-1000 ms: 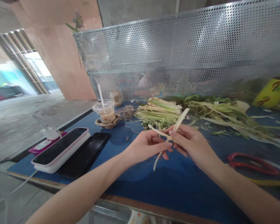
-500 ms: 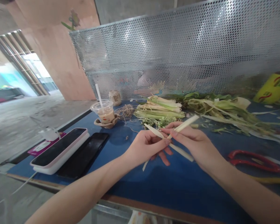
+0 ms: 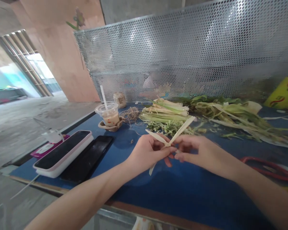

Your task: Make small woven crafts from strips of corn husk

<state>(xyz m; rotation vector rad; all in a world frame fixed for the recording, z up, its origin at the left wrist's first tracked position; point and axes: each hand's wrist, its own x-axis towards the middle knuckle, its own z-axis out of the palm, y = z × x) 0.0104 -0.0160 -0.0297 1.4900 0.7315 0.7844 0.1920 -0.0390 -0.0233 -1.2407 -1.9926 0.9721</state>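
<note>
My left hand [image 3: 147, 151] is closed, its thumb pressed over the spot where pale, flat leaf strips [image 3: 183, 129] cross and fold together. One end of the strips slants up to the right, another points up to the left, and a short tail hangs below my left fingers. Close beside it, my right hand [image 3: 200, 150] has thumb and fingers pinched around a strip at the right of the fold; most of that strip is hidden by the fingers. Both hands are raised above the blue tabletop [image 3: 158, 196].
Behind my hands lie bundled green stalks [image 3: 165, 110] and a heap of husks [image 3: 232, 113]. To the left are an iced drink cup [image 3: 109, 116], tangled twine [image 3: 130, 115], a black phone [image 3: 91, 158] and a pink-edged phone [image 3: 64, 151]. Red-handled scissors [image 3: 270, 167] lie right. Perforated metal stands behind.
My right hand has shifted from the strip's upper end down to the lower right of the fold. The strip that stuck out to the lower right is now covered by its fingers.
</note>
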